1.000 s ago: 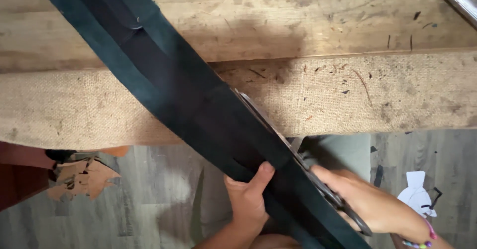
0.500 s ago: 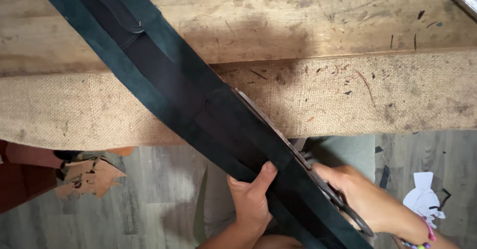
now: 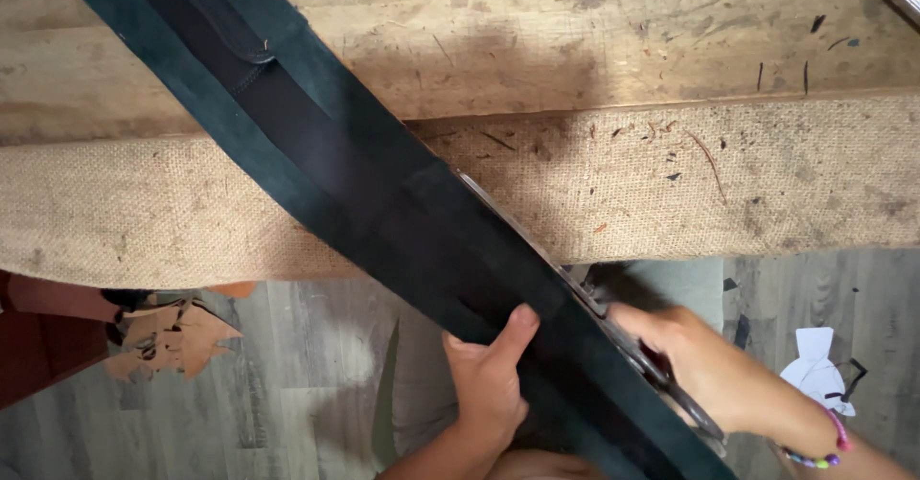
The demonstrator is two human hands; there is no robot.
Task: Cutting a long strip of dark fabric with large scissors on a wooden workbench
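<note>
head view: i judge a cut along the dark strip (image 3: 383, 202) is under way. my left hand (image 3: 489, 384) pinches its edge; my right hand (image 3: 700, 365) grips scissors (image 3: 594, 298) at its far edge. next, steady tension. burlap-covered bench edge (image 3: 767, 183) lies beyond, leather scraps (image 3: 163, 336) left.

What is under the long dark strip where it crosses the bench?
Under the strip lie the wooden bench and its burlap edge. Scissors in the right hand run along its edge. The bench part beneath the strip is covered.
</note>
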